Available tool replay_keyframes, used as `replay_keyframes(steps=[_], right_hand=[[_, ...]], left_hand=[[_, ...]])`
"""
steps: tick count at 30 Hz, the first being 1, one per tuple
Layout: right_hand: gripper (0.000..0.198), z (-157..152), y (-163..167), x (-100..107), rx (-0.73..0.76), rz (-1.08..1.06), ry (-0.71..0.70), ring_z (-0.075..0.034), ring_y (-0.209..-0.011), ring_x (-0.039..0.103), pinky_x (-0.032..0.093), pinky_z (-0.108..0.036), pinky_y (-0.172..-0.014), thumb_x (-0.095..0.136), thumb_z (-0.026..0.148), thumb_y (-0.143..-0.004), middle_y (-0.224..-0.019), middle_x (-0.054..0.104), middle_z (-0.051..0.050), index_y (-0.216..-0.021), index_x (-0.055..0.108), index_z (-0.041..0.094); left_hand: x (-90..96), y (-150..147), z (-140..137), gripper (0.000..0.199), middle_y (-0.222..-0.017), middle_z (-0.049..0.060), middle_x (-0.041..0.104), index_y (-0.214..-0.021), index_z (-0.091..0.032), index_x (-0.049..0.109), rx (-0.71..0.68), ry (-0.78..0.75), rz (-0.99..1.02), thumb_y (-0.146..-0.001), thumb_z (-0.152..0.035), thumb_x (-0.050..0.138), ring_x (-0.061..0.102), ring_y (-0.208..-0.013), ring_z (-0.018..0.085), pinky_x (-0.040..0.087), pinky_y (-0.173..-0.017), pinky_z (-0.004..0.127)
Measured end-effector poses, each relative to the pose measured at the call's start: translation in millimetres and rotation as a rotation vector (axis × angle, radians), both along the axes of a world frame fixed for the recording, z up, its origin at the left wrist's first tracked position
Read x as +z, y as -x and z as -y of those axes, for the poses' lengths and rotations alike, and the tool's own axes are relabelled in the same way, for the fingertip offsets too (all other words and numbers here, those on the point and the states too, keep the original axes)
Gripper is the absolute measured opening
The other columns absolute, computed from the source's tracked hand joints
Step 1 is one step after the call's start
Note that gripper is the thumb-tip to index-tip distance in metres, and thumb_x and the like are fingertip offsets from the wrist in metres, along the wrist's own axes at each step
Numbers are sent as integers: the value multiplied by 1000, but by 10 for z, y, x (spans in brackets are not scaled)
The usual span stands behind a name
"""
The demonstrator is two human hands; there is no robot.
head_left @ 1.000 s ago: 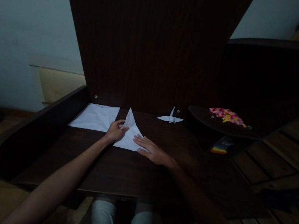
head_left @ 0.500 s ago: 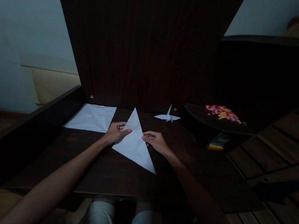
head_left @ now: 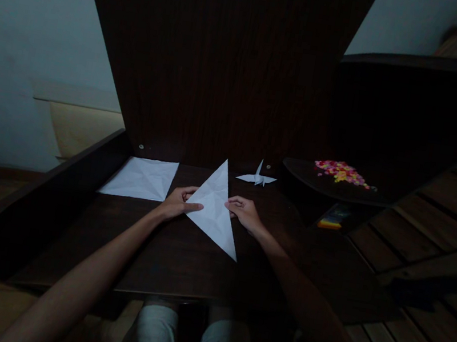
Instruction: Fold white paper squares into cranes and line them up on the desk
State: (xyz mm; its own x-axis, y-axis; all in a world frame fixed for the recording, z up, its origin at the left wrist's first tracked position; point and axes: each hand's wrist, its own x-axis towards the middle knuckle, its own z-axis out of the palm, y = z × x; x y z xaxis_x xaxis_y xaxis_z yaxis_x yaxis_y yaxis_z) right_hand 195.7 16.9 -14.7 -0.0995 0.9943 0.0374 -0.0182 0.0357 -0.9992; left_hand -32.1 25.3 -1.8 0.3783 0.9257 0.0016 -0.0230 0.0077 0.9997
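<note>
A white sheet of paper folded into a triangle is held between my two hands above the dark desk, creases showing on its face. My left hand pinches its left corner, thumb on top and fingers behind. On the long right edge, my right hand grips with thumb and fingertips. Behind and to the right stands a white origami crane with spread wings. Left of my left hand lies a creased, unfolded white sheet, flat on the desk.
A raised side board borders the dark desk on the left, with a tall back panel behind. On a low corner shelf at the right sits a heap of small pink, red and yellow pieces. My knees are below the front edge.
The paper triangle has turned clockwise, its top point moving right. My right hand has shifted slightly right along with its edge, while my left hand stays at the left side.
</note>
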Motion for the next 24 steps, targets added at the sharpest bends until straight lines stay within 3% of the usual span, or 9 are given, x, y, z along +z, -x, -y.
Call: replay_keyframes(steps=[9, 14, 20, 24], right_hand=[[28, -9, -28, -13, 16, -97, 34, -9, -54, 57, 46, -20, -48, 74, 32, -58, -66, 63, 2, -78, 61, 17], [24, 2, -39, -5, 75, -133, 63, -12, -64, 60, 48, -22, -53, 67, 29, -65, -77, 66, -3, -86, 65, 18], [21, 10, -40, 12, 155, -199, 139, -12, -62, 60, 47, -23, -52, 54, 32, -74, -84, 65, -4, -84, 66, 17], [26, 6, -39, -16, 97, -85, 83, -13, -70, 60, 46, -22, -56, 69, 31, -65, -86, 65, -3, -88, 65, 19]], left_hand=[[-7, 9, -23, 45, -94, 8, 72, -99, -12, 70, 48, -57, -9, -58, -30, 76, 64, -86, 24, 47, -77, 34], [-5, 4, -54, 28, -107, 11, 68, -83, -14, 74, 34, -48, 125, -56, -15, 68, 59, -104, 27, 41, -91, 37], [35, 19, -32, 30, -117, 12, 63, -76, -14, 75, -59, -68, 206, -55, -10, 54, 55, -109, 29, 39, -91, 40], [31, 18, -35, 22, -114, 13, 65, -74, -13, 75, -64, -91, 195, -62, -16, 56, 55, -108, 29, 39, -93, 40]])
